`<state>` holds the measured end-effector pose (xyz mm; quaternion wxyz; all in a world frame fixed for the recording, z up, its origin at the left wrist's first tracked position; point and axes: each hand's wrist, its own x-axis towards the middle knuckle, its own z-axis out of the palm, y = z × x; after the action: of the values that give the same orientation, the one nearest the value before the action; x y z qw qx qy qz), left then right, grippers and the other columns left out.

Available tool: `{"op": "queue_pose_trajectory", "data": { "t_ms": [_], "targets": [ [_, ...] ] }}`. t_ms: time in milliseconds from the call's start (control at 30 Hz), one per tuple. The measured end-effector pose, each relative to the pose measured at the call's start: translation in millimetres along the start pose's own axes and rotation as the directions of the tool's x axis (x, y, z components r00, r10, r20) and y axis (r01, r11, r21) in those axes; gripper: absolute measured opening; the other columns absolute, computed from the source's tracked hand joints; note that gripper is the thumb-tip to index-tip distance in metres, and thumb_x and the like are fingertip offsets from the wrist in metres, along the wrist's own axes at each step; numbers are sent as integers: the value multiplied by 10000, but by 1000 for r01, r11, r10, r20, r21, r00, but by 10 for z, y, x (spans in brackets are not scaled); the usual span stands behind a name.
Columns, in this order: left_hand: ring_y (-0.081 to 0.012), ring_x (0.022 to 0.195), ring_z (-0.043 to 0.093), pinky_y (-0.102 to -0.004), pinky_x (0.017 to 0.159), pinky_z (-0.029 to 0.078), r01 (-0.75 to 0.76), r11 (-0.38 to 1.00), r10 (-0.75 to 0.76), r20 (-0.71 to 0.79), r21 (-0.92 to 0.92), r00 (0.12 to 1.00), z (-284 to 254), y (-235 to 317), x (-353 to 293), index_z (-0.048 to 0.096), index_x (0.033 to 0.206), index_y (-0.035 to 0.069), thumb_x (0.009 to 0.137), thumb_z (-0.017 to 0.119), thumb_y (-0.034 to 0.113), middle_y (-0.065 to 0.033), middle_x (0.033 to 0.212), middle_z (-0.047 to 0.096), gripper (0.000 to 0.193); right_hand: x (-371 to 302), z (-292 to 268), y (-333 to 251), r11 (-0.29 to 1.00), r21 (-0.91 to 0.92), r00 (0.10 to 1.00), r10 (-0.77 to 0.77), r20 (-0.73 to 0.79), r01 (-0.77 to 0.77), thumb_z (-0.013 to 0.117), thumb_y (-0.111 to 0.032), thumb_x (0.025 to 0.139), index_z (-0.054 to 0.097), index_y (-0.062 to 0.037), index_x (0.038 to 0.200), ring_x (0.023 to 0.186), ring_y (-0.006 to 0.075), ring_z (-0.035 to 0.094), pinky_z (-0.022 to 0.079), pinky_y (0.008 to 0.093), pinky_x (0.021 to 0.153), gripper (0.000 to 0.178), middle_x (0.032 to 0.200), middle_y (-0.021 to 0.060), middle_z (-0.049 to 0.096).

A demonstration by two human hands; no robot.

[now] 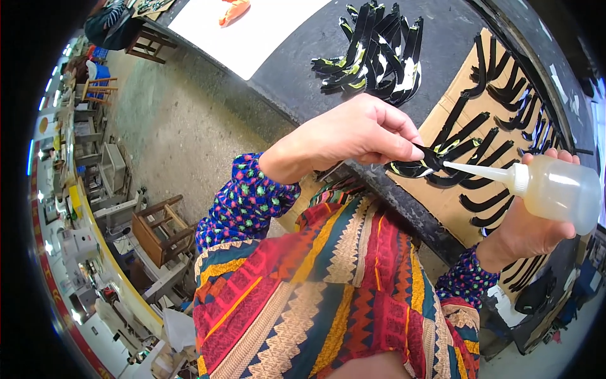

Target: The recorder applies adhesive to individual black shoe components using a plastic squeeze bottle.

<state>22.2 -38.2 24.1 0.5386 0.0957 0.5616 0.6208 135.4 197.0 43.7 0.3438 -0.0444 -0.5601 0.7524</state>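
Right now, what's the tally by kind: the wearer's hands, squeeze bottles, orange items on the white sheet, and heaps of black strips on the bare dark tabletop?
Left hand and right hand: 2
Squeeze bottle: 1
Orange item: 1
Heap of black strips: 1
Total: 5

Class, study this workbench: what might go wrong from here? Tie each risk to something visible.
The left hand pinches a black strip close to the nozzle, so liquid might reach the skin. With the squeeze bottle tipped sideways in the right hand, drips could land on other strips on the cardboard.
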Motion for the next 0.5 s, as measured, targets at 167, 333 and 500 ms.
{"op": "queue_pose_trajectory", "data": {
  "t_ms": [167,333,500],
  "targets": [
    [16,499,359,-143,436,241,-14,999,14,-2,47,1000,17,37,-12,638,883,42,770,658,146,75,633,505,155,-5,-39,-12,1000,8,999,15,49,-15,745,-489,601,257,35,1287,1169,318,384,327,506,967,992,1251,162,366],
    [17,501,357,-140,440,245,-25,996,25,-6,86,1000,57,57,-6,650,872,62,760,671,171,85,634,507,158,-22,-38,-2,1000,-5,999,17,30,-17,739,-496,604,254,35,1291,1174,325,378,321,508,968,995,1255,163,368],
    [19,507,357,-137,450,254,-23,994,24,-9,103,1000,49,61,-11,660,868,80,751,676,189,91,633,509,161,-27,-24,-2,996,-90,1000,7,-26,-9,727,-574,563,299,-2,1283,1109,320,460,418,487,876,1014,1232,143,434]
  ]
}}
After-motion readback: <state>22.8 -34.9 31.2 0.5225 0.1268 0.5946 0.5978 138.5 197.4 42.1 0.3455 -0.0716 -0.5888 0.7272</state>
